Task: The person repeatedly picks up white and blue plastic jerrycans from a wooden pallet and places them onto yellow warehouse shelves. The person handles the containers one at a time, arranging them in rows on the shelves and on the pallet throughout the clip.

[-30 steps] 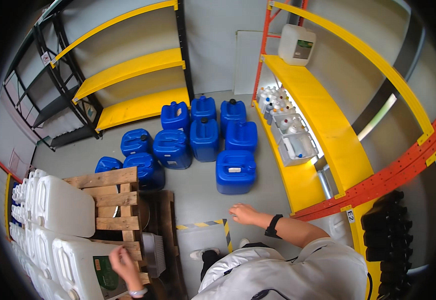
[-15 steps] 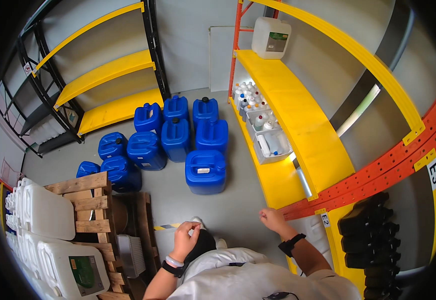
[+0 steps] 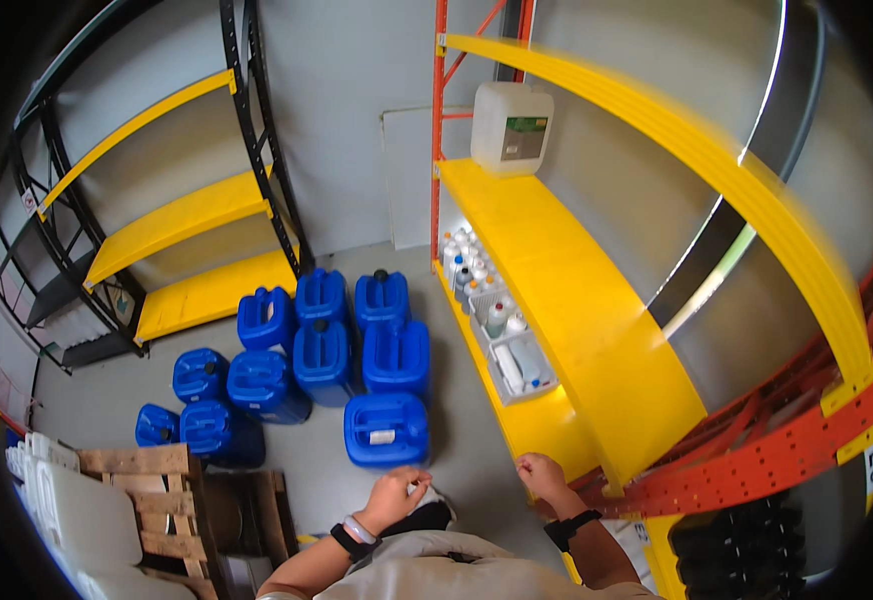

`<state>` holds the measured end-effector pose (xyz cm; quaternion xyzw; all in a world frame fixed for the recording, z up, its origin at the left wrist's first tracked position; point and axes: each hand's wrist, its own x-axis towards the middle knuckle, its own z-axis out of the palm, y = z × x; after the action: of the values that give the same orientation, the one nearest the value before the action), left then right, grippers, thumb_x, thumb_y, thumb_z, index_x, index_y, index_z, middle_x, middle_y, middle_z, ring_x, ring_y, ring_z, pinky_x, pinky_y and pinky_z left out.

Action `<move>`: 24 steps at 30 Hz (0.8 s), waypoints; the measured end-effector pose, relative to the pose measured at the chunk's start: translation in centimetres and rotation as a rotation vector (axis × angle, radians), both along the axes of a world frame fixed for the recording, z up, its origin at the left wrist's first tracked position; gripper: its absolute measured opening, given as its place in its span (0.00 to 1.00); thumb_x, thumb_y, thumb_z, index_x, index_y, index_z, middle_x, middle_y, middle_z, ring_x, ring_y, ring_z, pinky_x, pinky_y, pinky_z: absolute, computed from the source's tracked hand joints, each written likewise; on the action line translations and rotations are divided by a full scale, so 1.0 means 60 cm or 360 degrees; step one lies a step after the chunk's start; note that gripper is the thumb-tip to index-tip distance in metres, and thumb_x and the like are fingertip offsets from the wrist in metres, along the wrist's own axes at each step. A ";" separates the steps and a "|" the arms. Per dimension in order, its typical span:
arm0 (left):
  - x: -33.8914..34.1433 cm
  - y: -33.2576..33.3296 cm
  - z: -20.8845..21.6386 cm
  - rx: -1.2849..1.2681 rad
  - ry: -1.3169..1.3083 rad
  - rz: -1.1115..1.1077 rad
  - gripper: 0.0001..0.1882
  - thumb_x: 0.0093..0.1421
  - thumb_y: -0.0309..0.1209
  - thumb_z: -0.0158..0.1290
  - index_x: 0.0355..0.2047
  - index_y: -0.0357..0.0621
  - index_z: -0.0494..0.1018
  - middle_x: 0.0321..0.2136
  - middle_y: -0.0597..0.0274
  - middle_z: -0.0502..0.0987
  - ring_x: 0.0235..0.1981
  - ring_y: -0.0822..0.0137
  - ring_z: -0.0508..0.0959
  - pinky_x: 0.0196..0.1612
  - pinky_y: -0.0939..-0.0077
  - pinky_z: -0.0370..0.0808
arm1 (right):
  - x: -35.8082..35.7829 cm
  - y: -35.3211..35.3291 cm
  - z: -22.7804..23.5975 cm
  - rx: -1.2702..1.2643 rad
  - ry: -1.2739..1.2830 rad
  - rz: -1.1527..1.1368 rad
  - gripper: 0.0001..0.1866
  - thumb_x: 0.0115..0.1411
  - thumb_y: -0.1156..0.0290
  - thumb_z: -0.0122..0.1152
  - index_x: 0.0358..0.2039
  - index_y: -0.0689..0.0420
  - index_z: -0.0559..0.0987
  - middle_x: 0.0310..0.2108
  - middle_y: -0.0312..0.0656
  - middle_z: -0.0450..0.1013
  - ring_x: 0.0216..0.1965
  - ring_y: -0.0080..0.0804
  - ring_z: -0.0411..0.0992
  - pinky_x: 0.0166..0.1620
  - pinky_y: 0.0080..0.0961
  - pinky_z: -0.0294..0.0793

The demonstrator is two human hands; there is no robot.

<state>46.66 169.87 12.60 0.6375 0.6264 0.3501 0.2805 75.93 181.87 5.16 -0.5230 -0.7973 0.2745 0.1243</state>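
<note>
My left hand (image 3: 395,499) hangs in front of me with its fingers curled in and nothing showing in it. Just beyond it stands the closest blue jerrycan (image 3: 389,452), upright on the floor and apart from the hand. Loosely fisted and without any visible object, my right hand (image 3: 544,476) is beside the lower yellow shelf (image 3: 542,425). Whether it touches the shelf edge I cannot tell. Several more blue jerrycans (image 3: 323,360) stand in a cluster farther off, some with black caps.
A white jerrycan (image 3: 505,130) stands on the right rack's yellow shelf (image 3: 567,270). Below it are bottles and a clear bin (image 3: 523,370). At left, white jerrycans (image 3: 87,515) adjoin a wooden pallet (image 3: 147,460). Black containers (image 3: 737,550) sit lower right; a black-framed rack (image 3: 187,225) stands far left.
The view has tipped up and turned right, so the blue jerrycans and racks sit lower and further left. Both hands stay curled, and the nearest blue jerrycan is closer to my left hand.
</note>
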 end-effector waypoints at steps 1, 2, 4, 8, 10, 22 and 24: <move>-0.004 0.028 0.004 0.0017 -0.0010 -0.0034 0.08 0.55 0.31 0.52 0.29 0.40 0.77 0.29 0.54 0.78 0.31 0.54 0.77 0.35 0.66 0.73 | -0.006 0.032 0.000 0.0031 0.0014 -0.0002 0.10 0.52 0.68 0.58 0.34 0.57 0.78 0.31 0.45 0.76 0.34 0.42 0.74 0.38 0.32 0.73; -0.010 0.057 0.009 0.0017 0.0023 -0.0062 0.08 0.55 0.31 0.52 0.30 0.40 0.77 0.29 0.54 0.78 0.30 0.55 0.77 0.34 0.67 0.74 | -0.014 0.065 0.001 0.0061 0.0029 -0.0001 0.10 0.52 0.68 0.58 0.34 0.57 0.78 0.31 0.46 0.76 0.34 0.42 0.74 0.38 0.32 0.73; -0.023 0.104 0.008 -0.0002 -0.0030 -0.0072 0.08 0.55 0.31 0.53 0.30 0.40 0.77 0.29 0.54 0.78 0.30 0.56 0.77 0.33 0.68 0.74 | -0.037 0.117 0.009 0.0117 0.0045 0.0001 0.10 0.52 0.68 0.58 0.34 0.58 0.78 0.31 0.46 0.76 0.34 0.43 0.74 0.38 0.33 0.73; -0.069 0.185 -0.011 0.0050 -0.0019 -0.0004 0.08 0.54 0.31 0.53 0.30 0.40 0.77 0.29 0.55 0.78 0.29 0.57 0.78 0.32 0.69 0.74 | -0.103 0.229 0.030 0.0140 0.0137 0.0024 0.10 0.52 0.68 0.58 0.34 0.58 0.78 0.31 0.46 0.76 0.34 0.42 0.74 0.38 0.33 0.73; -0.088 0.216 -0.007 0.0041 -0.0044 0.0035 0.08 0.54 0.31 0.53 0.30 0.39 0.77 0.28 0.55 0.78 0.29 0.56 0.77 0.31 0.69 0.74 | -0.127 0.275 0.041 0.0061 0.0175 0.0038 0.11 0.52 0.67 0.58 0.34 0.58 0.78 0.31 0.46 0.76 0.35 0.42 0.74 0.39 0.33 0.73; -0.194 0.339 -0.048 0.0027 0.0030 0.0786 0.09 0.54 0.31 0.54 0.33 0.39 0.76 0.26 0.53 0.78 0.27 0.57 0.78 0.32 0.67 0.74 | -0.357 0.771 0.123 0.0210 0.0412 0.0287 0.12 0.51 0.67 0.57 0.36 0.56 0.78 0.31 0.44 0.76 0.35 0.41 0.75 0.38 0.34 0.73; -0.201 0.371 -0.019 -0.0081 0.0023 0.0908 0.11 0.56 0.29 0.54 0.37 0.34 0.74 0.27 0.48 0.78 0.29 0.57 0.79 0.33 0.68 0.74 | -0.411 0.882 0.195 0.0327 0.0414 0.0262 0.13 0.51 0.66 0.57 0.36 0.56 0.78 0.30 0.44 0.76 0.35 0.41 0.75 0.39 0.35 0.73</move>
<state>34.60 192.11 11.49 0.4306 0.7911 0.3945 0.1819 51.27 234.80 16.85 -0.4006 -0.8385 0.2662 0.2562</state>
